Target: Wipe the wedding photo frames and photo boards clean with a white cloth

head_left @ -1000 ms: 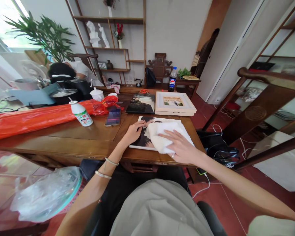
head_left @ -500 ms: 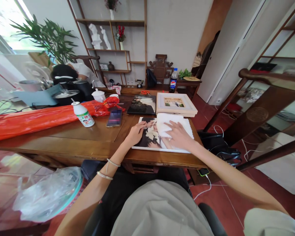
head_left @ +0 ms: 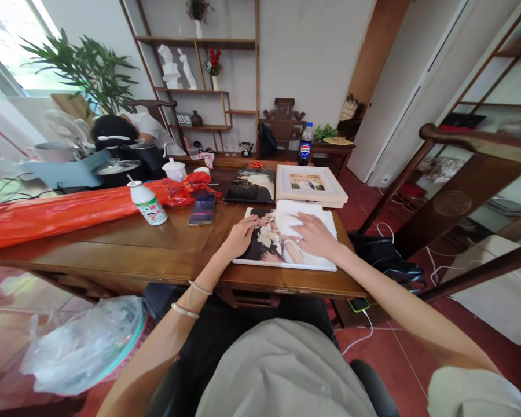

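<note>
A large photo print (head_left: 264,246) lies flat at the near right edge of the wooden table (head_left: 156,243). My left hand (head_left: 239,235) rests on its left edge, fingers lying flat, holding it down. My right hand (head_left: 315,236) presses a white cloth (head_left: 297,215) onto the far right part of the print, fingers spread flat over the cloth.
Behind the print lie a white framed picture (head_left: 310,184) and a dark photo print (head_left: 250,185). A phone (head_left: 202,208), a small white bottle (head_left: 147,202) and a long orange plastic bag (head_left: 61,211) sit to the left. Another person bends over pots at the far left.
My right hand has slid the white cloth away from me, from the near right part of the print to its far right part. My left hand has stayed on the left edge.
</note>
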